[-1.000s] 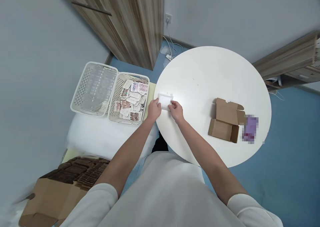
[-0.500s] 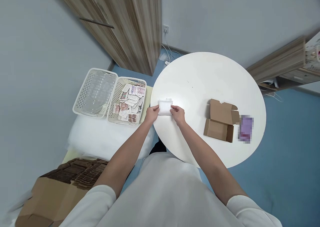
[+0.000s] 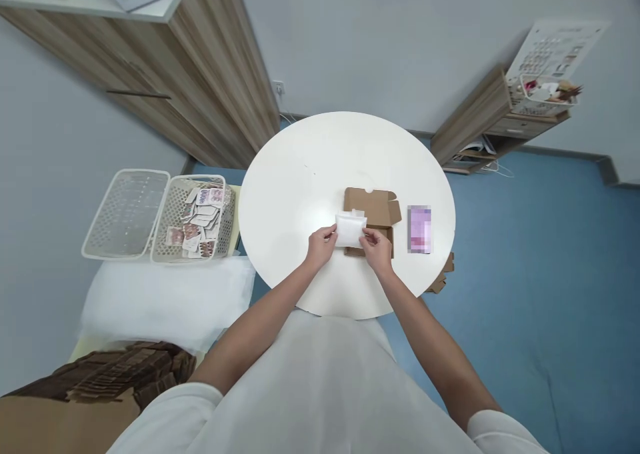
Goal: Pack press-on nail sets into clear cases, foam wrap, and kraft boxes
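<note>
A small white foam-wrapped packet [image 3: 351, 231] is held level between my two hands, partly in front of an open cardboard box [image 3: 373, 203]. My left hand [image 3: 321, 246] pinches its left edge. On the opposite edge, the fingers of my right hand [image 3: 377, 249] are closed. The box lies on the white round table [image 3: 280, 174] with its lid folded back; the packet and my right hand hide much of its tray. To the right of the box lies a purple, blurred-out rectangular item [image 3: 419, 230].
Left of the table, a white basket [image 3: 159, 241] holds several cards of press-on nails, beside another basket [image 3: 90, 241] with clear plastic pieces. White foam sheets [image 3: 165, 301] and a carton of flattened cardboard [image 3: 135, 374] are nearer me. A wooden cabinet [image 3: 475, 107] stands at right.
Both hands have lifted the white packet off the table and carried it right, over to the open box. My view has turned right as well.
</note>
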`<state>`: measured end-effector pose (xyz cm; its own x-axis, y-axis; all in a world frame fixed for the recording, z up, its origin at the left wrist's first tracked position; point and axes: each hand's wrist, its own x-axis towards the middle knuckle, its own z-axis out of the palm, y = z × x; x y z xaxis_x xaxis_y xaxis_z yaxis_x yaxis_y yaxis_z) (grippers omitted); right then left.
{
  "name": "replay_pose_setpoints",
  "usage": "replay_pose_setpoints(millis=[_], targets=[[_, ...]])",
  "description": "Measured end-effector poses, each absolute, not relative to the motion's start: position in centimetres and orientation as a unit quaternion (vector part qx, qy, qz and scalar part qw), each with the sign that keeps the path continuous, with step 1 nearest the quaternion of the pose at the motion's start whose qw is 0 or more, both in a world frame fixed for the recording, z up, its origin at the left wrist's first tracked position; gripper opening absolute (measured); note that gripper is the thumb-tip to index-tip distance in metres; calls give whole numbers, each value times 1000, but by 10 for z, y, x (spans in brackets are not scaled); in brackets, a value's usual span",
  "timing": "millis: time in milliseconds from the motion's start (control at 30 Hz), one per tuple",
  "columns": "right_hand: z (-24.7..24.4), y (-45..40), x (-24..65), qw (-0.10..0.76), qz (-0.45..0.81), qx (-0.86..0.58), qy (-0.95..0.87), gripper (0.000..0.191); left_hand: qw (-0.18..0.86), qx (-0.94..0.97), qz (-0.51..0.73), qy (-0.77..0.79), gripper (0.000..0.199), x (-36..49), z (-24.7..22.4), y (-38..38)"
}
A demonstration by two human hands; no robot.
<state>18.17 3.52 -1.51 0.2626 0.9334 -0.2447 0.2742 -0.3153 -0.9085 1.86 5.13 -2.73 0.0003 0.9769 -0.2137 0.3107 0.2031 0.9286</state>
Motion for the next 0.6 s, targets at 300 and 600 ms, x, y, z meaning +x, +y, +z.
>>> replay_pose_setpoints(millis=[300,600], targets=[[-40,28,242,291,400,-724,-482,27,409,654,142,620,28,85,-31,51],[-48,31,244,162,369,-714,-572,36,385,688,90,608,42,88,-41,44]])
